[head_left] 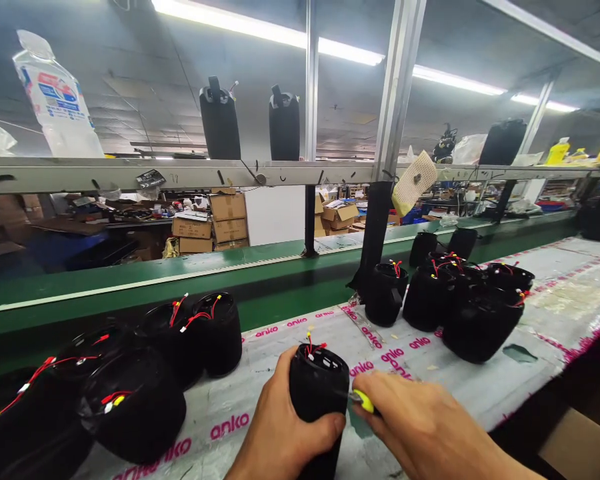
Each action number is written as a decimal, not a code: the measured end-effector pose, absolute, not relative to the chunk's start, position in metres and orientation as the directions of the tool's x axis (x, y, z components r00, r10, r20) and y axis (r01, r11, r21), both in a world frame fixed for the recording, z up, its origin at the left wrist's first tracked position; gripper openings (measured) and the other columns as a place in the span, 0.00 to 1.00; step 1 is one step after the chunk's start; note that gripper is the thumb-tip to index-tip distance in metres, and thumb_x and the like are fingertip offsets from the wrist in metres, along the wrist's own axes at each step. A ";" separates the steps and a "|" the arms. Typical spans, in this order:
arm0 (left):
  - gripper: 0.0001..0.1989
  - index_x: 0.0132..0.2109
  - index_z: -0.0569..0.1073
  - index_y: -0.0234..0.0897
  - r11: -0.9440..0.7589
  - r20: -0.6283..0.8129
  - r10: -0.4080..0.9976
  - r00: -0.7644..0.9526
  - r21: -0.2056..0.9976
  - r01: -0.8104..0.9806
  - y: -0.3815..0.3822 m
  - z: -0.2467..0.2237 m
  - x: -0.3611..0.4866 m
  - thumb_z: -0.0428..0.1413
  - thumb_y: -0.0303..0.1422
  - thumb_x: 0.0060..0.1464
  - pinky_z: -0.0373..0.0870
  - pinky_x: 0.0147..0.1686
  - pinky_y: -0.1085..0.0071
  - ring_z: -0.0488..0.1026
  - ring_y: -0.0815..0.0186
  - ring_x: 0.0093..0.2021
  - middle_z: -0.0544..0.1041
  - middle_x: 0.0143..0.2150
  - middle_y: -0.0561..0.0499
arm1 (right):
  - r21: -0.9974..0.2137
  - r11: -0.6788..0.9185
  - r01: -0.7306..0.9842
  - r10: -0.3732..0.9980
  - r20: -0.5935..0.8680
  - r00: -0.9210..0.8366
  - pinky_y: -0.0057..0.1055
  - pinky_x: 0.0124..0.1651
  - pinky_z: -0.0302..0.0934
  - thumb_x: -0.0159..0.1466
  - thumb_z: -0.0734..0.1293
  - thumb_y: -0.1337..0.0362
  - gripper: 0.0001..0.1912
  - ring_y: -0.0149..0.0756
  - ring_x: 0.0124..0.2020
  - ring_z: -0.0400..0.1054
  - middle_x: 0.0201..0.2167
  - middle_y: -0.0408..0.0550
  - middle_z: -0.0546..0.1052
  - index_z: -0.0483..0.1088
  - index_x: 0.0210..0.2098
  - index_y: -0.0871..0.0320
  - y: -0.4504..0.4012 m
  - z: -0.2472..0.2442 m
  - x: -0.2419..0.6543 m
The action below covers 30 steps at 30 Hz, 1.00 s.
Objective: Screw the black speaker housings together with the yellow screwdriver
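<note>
My left hand (280, 433) grips a black speaker shell (316, 400) upright on the tabletop (430, 373). My right hand (430, 427) pinches a yellow-handled tool (363, 400) against its right side. More shells (460, 300) stand far right.

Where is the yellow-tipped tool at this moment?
In the head view, the yellow-tipped tool is low and centre-right, in the right hand, its tip against the side of the black cylinder gripped by the left hand.

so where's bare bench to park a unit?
Bare sheet between the left cluster and right cluster, beyond the held shell. More at far right. Both clusters are packed tight. Left hand grips the shell; right hand holds a yellow-handled tool.
</note>
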<state>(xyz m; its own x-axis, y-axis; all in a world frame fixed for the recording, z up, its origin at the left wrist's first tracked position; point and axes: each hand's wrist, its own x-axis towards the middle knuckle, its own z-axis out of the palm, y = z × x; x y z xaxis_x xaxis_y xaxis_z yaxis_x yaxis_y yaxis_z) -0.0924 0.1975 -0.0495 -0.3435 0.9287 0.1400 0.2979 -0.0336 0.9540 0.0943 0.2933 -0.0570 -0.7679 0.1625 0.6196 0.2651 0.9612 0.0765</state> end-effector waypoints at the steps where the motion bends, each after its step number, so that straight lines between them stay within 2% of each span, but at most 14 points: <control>1: 0.28 0.52 0.68 0.38 -0.022 0.140 0.923 -0.359 0.950 0.313 0.198 -0.050 -0.091 0.60 0.27 0.39 0.70 0.47 0.61 0.77 0.54 0.45 0.81 0.44 0.49 | 0.107 0.959 0.263 0.149 0.600 -0.786 0.33 0.24 0.53 0.78 0.48 0.63 0.12 0.35 0.23 0.70 0.26 0.40 0.71 0.58 0.40 0.52 0.293 -0.058 0.093; 8: 0.27 0.51 0.69 0.40 -0.038 0.163 0.918 -0.361 0.944 0.329 0.199 -0.053 -0.088 0.61 0.26 0.39 0.71 0.44 0.63 0.78 0.58 0.42 0.81 0.43 0.52 | 0.177 0.944 0.278 0.142 0.545 -0.827 0.35 0.24 0.49 0.74 0.50 0.70 0.10 0.36 0.23 0.68 0.26 0.40 0.69 0.57 0.39 0.52 0.292 -0.063 0.089; 14: 0.29 0.51 0.68 0.41 -0.012 0.161 0.911 -0.380 0.931 0.366 0.199 -0.053 -0.085 0.61 0.26 0.38 0.72 0.44 0.63 0.78 0.58 0.41 0.81 0.42 0.54 | 0.224 0.922 0.316 0.155 0.534 -0.831 0.36 0.25 0.47 0.63 0.58 0.76 0.12 0.37 0.22 0.66 0.27 0.40 0.69 0.57 0.39 0.52 0.289 -0.060 0.093; 23: 0.30 0.52 0.68 0.41 -0.011 0.207 0.875 -0.438 0.912 0.410 0.199 -0.057 -0.080 0.61 0.29 0.38 0.73 0.46 0.61 0.78 0.57 0.43 0.81 0.44 0.52 | 0.288 0.893 0.346 0.189 0.458 -0.869 0.38 0.24 0.43 0.51 0.64 0.77 0.20 0.38 0.22 0.66 0.28 0.39 0.71 0.59 0.39 0.52 0.285 -0.053 0.096; 30: 0.34 0.56 0.67 0.40 0.038 0.232 0.837 -0.496 0.879 0.476 0.201 -0.066 -0.077 0.61 0.31 0.38 0.71 0.50 0.56 0.78 0.52 0.48 0.80 0.48 0.48 | 0.324 0.873 0.366 0.218 0.411 -0.885 0.37 0.23 0.41 0.50 0.65 0.76 0.19 0.39 0.21 0.66 0.26 0.41 0.71 0.60 0.38 0.52 0.287 -0.054 0.092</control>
